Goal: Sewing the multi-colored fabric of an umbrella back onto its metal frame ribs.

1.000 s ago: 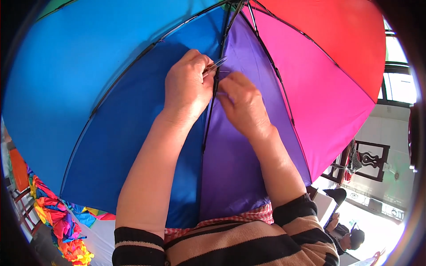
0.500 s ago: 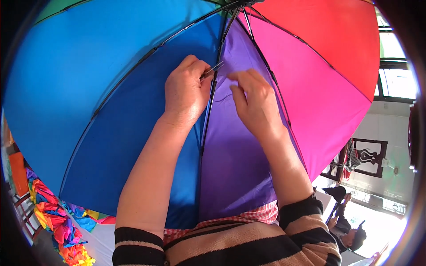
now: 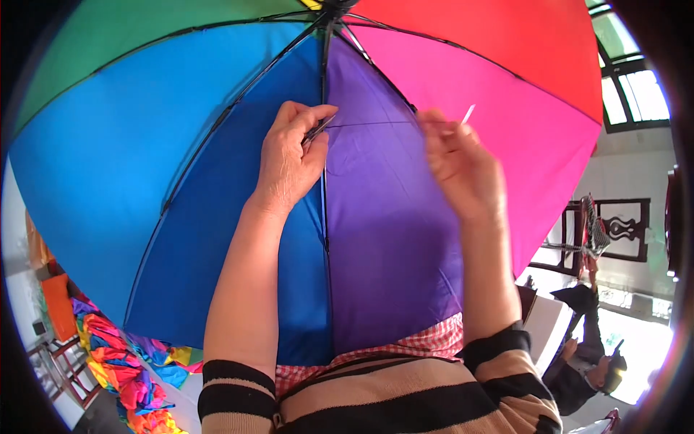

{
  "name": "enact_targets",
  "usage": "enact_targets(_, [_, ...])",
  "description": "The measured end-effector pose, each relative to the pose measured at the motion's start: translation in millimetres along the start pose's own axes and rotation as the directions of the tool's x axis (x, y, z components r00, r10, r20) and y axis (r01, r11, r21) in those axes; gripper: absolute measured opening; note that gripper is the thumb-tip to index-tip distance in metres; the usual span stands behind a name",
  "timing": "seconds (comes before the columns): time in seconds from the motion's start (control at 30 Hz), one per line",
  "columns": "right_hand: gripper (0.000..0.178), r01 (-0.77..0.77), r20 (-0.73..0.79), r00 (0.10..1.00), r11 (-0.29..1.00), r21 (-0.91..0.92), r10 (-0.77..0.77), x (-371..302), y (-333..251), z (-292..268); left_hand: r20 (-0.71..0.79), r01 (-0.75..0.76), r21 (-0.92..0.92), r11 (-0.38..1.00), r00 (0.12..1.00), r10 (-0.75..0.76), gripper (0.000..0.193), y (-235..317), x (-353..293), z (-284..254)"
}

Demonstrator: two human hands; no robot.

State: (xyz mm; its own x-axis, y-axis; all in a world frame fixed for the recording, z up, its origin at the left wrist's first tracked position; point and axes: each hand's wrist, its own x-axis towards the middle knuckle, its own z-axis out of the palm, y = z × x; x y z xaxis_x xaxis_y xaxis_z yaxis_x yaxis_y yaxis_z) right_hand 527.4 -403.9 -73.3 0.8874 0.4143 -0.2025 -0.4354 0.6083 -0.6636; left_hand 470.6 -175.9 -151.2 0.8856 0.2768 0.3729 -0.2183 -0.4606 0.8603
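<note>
A large multicoloured umbrella (image 3: 390, 239) is spread open with its inside toward me, black ribs meeting at the hub (image 3: 338, 9). My left hand (image 3: 293, 155) is closed at the rib (image 3: 324, 184) between the blue and purple panels, pinching a small dark metal piece (image 3: 315, 132) whose kind I cannot make out. A dark thread (image 3: 372, 124) runs nearly straight from that rib across the purple panel to my right hand (image 3: 466, 170). My right hand, slightly blurred, is closed over the pink panel's edge, with a thin pale needle (image 3: 469, 113) sticking up from its fingers.
Crumpled rainbow-coloured fabric (image 3: 119, 354) lies at lower left near an orange panel (image 3: 59, 307). A red-checked cloth (image 3: 426, 340) shows at my waist. At right, a person in dark clothing (image 3: 578, 372) sits beyond a white surface (image 3: 547, 322), near a wooden chair (image 3: 622, 230).
My right hand has moved right, away from the rib, with the needle now showing in it and the thread drawn out. The umbrella's hub has shifted left in view.
</note>
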Motion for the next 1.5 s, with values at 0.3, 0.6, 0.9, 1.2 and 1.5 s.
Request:
enact_targets(0.3, [0.015, 0.365, 0.162, 0.930, 0.868, -0.337, -0.329, -57.6, -219.2, -58.4, -0.083, 0.010, 0.166, 0.986, 0.997, 0.004, 0.028, -3.1, -1.1, 4.7])
enact_targets(0.6, [0.008, 0.160, 0.054, 0.977, 0.543, -0.824, -0.207, -12.1, -57.9, -23.6, -0.049, 0.119, 0.314, 0.942, 0.993, -0.109, 0.012, 11.4, 37.9, 0.8])
enact_targets(0.9, [0.017, 0.516, 0.471, 0.805, 0.033, -0.856, -0.361, 43.4, 103.8, 18.3, -0.069, 0.373, -0.274, 0.886, 0.912, -0.405, 0.004, 41.5, 49.1, -6.6])
enact_targets(1.2, [0.016, 0.537, 0.384, 0.741, 0.141, -0.832, -0.551, 61.7, 111.5, 2.5, 0.066, 0.520, -0.283, 0.806, 0.849, -0.524, 0.006, 35.4, 38.8, -13.9])
enact_targets(1.5, [0.015, 0.369, -0.243, 0.907, 0.927, 0.068, -0.343, 22.1, -63.4, -39.4, 0.140, -0.073, 0.388, 0.919, 0.990, 0.019, 0.010, 18.7, 28.0, -12.3])
